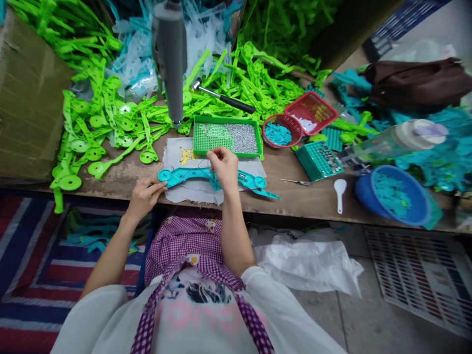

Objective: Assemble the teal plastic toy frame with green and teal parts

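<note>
Turquoise part (201,173) (long, arched) lies across cloth (193,192).

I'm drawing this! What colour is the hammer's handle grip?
The handle grip is black, shown in the head view.

Pink letters (206,316) on the shirt (295,314) and black letters (288,235) on the white bag (306,263) are unclear.

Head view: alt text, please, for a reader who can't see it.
A person's left hand touches one end of a long turquoise part on a gray cloth; the right hand, fingers pinched, is over its middle. Behind lie a green tray of small silvery pieces and heaped lime-green parts.
</note>
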`<state>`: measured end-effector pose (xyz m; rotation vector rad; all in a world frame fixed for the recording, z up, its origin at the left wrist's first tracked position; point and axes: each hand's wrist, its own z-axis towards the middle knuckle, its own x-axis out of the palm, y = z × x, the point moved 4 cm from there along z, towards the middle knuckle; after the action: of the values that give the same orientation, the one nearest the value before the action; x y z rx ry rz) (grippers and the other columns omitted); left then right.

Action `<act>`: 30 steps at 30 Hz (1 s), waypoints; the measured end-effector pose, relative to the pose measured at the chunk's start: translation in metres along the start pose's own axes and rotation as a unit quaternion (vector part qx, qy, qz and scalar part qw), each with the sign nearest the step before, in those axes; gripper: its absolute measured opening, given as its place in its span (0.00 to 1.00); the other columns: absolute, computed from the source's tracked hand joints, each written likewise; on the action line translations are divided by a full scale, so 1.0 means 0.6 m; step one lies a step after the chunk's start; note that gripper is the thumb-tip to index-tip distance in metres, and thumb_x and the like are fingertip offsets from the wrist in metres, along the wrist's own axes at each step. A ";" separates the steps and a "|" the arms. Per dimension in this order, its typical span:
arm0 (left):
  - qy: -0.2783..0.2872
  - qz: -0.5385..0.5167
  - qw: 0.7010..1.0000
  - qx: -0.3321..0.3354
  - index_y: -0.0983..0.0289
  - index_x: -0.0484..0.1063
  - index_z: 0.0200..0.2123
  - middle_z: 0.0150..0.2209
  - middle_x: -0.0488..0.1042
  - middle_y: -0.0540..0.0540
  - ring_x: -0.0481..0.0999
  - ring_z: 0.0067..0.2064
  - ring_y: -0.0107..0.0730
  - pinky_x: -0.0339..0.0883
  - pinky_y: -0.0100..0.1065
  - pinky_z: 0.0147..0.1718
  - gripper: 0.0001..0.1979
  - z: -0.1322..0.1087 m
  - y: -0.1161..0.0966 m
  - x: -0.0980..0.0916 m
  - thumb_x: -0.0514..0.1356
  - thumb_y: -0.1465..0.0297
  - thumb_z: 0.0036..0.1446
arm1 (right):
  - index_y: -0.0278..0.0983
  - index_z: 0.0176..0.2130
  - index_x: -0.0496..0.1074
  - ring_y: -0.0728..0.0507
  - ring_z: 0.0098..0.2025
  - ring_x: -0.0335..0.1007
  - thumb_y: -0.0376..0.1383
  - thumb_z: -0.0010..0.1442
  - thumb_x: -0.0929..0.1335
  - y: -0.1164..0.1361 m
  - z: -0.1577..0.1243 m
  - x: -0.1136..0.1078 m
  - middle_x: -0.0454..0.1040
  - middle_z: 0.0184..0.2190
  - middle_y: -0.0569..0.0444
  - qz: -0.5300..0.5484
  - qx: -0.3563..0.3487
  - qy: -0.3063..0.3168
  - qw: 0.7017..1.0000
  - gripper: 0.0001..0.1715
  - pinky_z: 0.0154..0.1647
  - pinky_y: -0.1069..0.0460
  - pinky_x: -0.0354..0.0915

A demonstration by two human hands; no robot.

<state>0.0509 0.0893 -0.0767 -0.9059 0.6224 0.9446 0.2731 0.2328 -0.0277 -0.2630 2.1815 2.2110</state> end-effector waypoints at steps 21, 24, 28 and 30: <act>0.038 0.131 0.976 -0.171 0.59 0.78 0.49 0.41 0.75 0.62 0.71 0.46 0.52 0.50 0.48 0.48 0.18 0.017 -0.033 0.008 0.60 0.58 0.61 | 0.42 0.26 0.63 0.49 0.18 0.63 0.32 0.56 0.65 -0.070 -0.077 -0.481 0.65 0.18 0.61 -0.092 0.090 -0.437 0.890 0.09 0.22 0.52 0.61; 0.021 0.113 0.984 -0.136 0.56 0.78 0.51 0.46 0.75 0.62 0.72 0.48 0.50 0.52 0.48 0.49 0.16 0.012 -0.032 0.007 0.60 0.61 0.62 | 0.40 0.24 0.68 0.48 0.16 0.58 0.35 0.56 0.68 -0.100 -0.088 -0.499 0.64 0.14 0.59 -0.131 0.176 -0.370 0.903 0.09 0.22 0.49 0.57; -0.009 0.074 0.994 -0.080 0.56 0.80 0.45 0.41 0.78 0.59 0.75 0.44 0.44 0.56 0.45 0.48 0.11 0.013 -0.020 0.006 0.60 0.62 0.62 | 0.42 0.20 0.70 0.44 0.22 0.60 0.40 0.55 0.71 -0.060 -0.153 -0.460 0.62 0.14 0.57 -0.266 0.086 -0.433 0.857 0.15 0.35 0.44 0.61; -0.011 0.053 0.996 -0.074 0.57 0.80 0.44 0.41 0.78 0.59 0.76 0.44 0.43 0.59 0.44 0.46 0.11 0.024 -0.010 0.007 0.60 0.63 0.63 | 0.40 0.27 0.75 0.43 0.26 0.66 0.43 0.60 0.68 -0.022 -0.171 -0.365 0.72 0.23 0.53 -0.291 -0.080 -0.392 0.869 0.13 0.36 0.45 0.63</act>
<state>0.0591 0.1019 -0.0710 -1.0005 0.5911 1.1061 0.5013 0.1528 -0.0115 0.0003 1.2710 1.7072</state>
